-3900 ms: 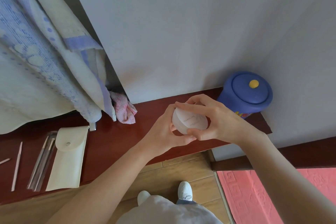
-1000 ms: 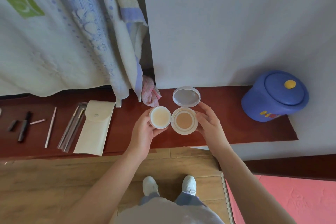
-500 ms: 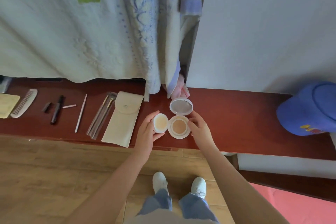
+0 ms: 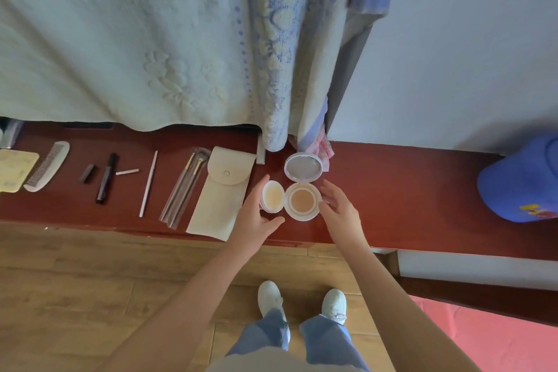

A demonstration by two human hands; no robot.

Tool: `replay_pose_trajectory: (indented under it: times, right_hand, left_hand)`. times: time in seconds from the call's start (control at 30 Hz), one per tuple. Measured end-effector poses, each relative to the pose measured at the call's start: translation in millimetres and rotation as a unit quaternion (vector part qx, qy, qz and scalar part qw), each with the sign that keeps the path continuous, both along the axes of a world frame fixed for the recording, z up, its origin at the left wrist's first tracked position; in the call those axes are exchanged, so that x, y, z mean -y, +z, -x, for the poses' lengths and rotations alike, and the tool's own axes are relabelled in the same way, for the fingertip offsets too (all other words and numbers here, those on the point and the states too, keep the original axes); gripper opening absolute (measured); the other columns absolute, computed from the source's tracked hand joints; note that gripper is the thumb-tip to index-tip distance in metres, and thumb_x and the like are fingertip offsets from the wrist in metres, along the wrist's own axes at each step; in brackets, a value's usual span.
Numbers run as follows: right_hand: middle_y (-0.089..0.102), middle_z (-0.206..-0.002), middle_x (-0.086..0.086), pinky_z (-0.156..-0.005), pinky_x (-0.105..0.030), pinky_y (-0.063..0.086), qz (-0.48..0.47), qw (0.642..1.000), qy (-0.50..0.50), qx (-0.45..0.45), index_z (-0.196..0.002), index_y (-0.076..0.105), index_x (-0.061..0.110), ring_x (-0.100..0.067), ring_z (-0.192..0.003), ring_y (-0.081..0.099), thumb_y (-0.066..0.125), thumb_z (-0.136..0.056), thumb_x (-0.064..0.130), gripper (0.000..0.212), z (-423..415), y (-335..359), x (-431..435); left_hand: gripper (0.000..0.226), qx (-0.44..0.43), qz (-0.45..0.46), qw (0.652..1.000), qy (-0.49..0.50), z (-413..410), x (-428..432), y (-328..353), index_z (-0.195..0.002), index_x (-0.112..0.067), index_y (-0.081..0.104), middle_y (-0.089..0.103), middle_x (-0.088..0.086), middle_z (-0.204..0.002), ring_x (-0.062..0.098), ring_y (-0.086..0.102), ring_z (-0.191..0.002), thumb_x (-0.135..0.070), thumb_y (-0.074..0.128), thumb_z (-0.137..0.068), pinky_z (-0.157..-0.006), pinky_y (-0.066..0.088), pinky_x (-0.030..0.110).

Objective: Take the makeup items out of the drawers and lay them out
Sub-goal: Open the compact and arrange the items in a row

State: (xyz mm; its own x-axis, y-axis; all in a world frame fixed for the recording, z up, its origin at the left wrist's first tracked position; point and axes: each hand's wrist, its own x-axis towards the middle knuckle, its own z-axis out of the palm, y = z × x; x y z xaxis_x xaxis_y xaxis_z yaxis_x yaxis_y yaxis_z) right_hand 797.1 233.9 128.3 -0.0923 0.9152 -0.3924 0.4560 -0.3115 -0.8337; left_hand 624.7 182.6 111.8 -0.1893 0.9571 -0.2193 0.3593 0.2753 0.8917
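Note:
An open white cushion compact (image 4: pixel 302 201) lies on the dark red wooden ledge (image 4: pixel 407 190), its mirrored lid (image 4: pixel 303 167) folded back toward the wall. A round cream puff (image 4: pixel 273 197) lies just left of it. My left hand (image 4: pixel 256 217) curves loosely around the puff, index finger at its top edge and thumb apart below it. On the compact's right side my right hand (image 4: pixel 341 211) hovers with fingers spread, holding nothing. Laid out to the left are a cream pouch (image 4: pixel 220 193), makeup brushes (image 4: pixel 184 187), a thin white stick (image 4: pixel 148 184) and a black mascara (image 4: pixel 106 177).
Farther left lie a small white stick (image 4: pixel 126 172), a dark cap (image 4: pixel 88 173), a comb (image 4: pixel 46 166) and a cream card (image 4: pixel 15 169). A blue lidded jar (image 4: pixel 522 181) stands at the right end. A pale blanket (image 4: pixel 151 39) hangs over the ledge's back.
The closed compact was opened and set on the ledge with the puff beside it. Since half a second ago both hands have loosened and drawn slightly off the two pieces.

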Motion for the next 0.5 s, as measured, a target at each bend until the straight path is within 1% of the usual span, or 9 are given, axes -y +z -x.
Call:
replay_pose_trajectory:
  times: [0.03,0.13,0.2,0.27,0.33,0.4,0.5]
  right_hand:
    - [0.056,-0.129,0.005,-0.093,-0.025,0.042,-0.002,1.000,-0.001,0.000,-0.135,0.043,0.023,-0.007,-0.111,0.054,0.054,-0.092,0.028,0.044,-0.3,-1.0,1.7]
    - [0.055,-0.131,0.006,-0.094,-0.023,0.041,-0.008,1.000,0.006,0.002,-0.134,0.043,0.024,-0.006,-0.115,0.052,0.054,-0.092,0.024,0.044,0.3,-3.3,7.1]
    - [0.054,-0.130,0.008,-0.093,-0.022,0.040,-0.011,1.000,0.017,0.003,-0.134,0.042,0.025,-0.006,-0.118,0.050,0.054,-0.092,0.023,0.044,2.6,-2.8,10.5]
    - [0.053,-0.130,0.010,-0.091,-0.018,0.038,-0.015,0.999,0.034,0.007,-0.135,0.041,0.027,-0.003,-0.116,0.048,0.053,-0.092,0.021,0.044,4.9,-2.2,12.3]
    - [0.052,-0.129,0.010,-0.089,-0.016,0.037,-0.017,0.999,0.043,0.008,-0.135,0.039,0.027,-0.001,-0.112,0.047,0.052,-0.092,0.019,0.046,5.2,-1.5,12.6]
    - [0.053,-0.131,0.009,-0.089,-0.016,0.037,-0.018,0.999,0.048,0.009,-0.136,0.039,0.027,-0.002,-0.114,0.047,0.051,-0.092,0.018,0.046,3.6,-1.8,11.8]
    - [0.052,-0.133,0.007,-0.093,-0.020,0.039,-0.035,0.997,0.066,0.028,-0.136,0.040,0.026,-0.007,-0.119,0.048,0.051,-0.091,0.019,0.046,0.1,-2.5,10.5]
  left_hand:
    - [0.084,-0.015,-0.006,1.000,-0.006,1.8,-0.3,-0.1,-0.144,-0.024,0.028,0.039,-0.002,-0.144,0.015,0.040,-0.130,-0.005,0.074,-0.076,-0.089,0.053,0.025]
    - [0.080,-0.030,-0.022,0.999,-0.007,4.4,-0.6,0.8,-0.143,-0.020,0.031,0.042,0.001,-0.144,0.020,0.043,-0.129,-0.002,0.072,-0.078,-0.094,0.052,0.036]
    - [0.077,-0.035,-0.032,0.999,0.001,5.7,-0.8,-0.5,-0.143,-0.019,0.033,0.044,0.002,-0.142,0.020,0.043,-0.130,-0.001,0.071,-0.078,-0.098,0.049,0.041]
    - [0.076,-0.037,-0.038,0.999,0.007,6.5,-1.2,-2.1,-0.143,-0.018,0.033,0.045,0.002,-0.141,0.018,0.043,-0.130,0.000,0.071,-0.079,-0.101,0.046,0.043]
    - [0.076,-0.043,-0.041,0.998,0.009,6.5,-1.4,-2.9,-0.142,-0.018,0.034,0.045,0.002,-0.142,0.018,0.042,-0.130,0.000,0.071,-0.078,-0.102,0.045,0.044]
    - [0.076,-0.051,-0.048,0.997,0.009,6.0,-0.8,-2.4,-0.142,-0.017,0.034,0.045,0.003,-0.142,0.017,0.041,-0.131,0.000,0.071,-0.078,-0.101,0.046,0.042]
    - [0.076,-0.061,-0.066,0.996,0.022,2.7,0.5,2.9,-0.142,-0.016,0.034,0.045,0.002,-0.139,0.013,0.042,-0.128,-0.004,0.073,-0.078,-0.097,0.049,0.035]
